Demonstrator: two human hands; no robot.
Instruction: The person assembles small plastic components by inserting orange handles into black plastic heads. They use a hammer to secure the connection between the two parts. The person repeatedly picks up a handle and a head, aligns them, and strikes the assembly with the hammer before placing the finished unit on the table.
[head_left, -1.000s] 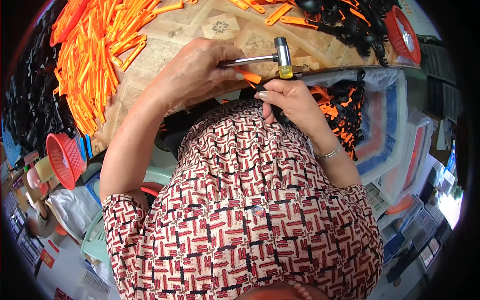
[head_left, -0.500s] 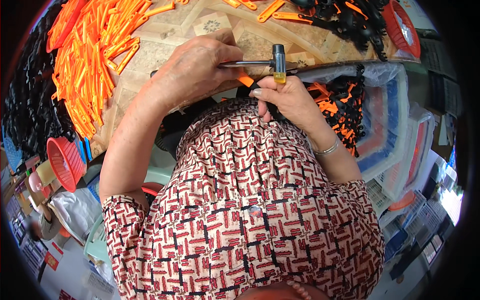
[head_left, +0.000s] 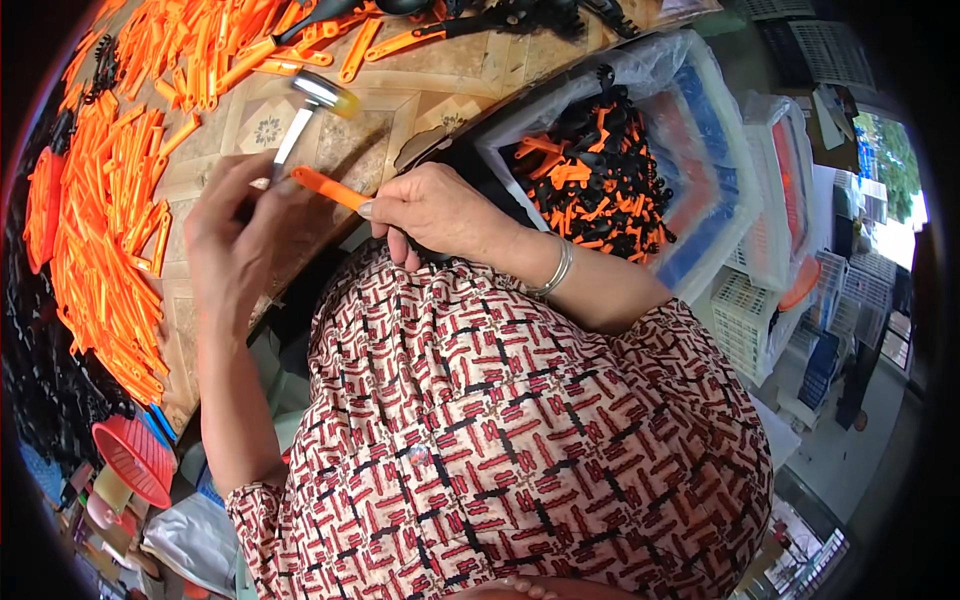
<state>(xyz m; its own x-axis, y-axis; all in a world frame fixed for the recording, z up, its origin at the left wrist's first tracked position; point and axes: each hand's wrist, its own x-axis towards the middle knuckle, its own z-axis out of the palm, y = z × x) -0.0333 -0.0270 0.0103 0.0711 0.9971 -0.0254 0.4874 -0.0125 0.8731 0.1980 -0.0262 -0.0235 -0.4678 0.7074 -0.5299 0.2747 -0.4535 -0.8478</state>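
Note:
My left hand (head_left: 235,240), somewhat blurred, is closed around the lower handle of a small hammer (head_left: 294,135). The hammer's metal head (head_left: 320,92) has a yellow tip and points up over the table. Between the thumb and fingers of my right hand (head_left: 440,215) is an orange plastic handle (head_left: 330,188), its free end toward my left hand. The handle's other end is hidden under my right hand, which is held at the table's near edge, close to my body.
Orange handles (head_left: 110,250) lie heaped on the table's left side, with black utensil pieces (head_left: 510,18) at the far edge. A plastic-lined crate (head_left: 700,130) to the right holds a pile of orange-and-black utensils (head_left: 600,190). A red basket (head_left: 135,460) stands at the lower left.
My left hand has drawn back to the left with the hammer, whose head now points upward. My right hand has moved left with the orange handle, and the view has turned.

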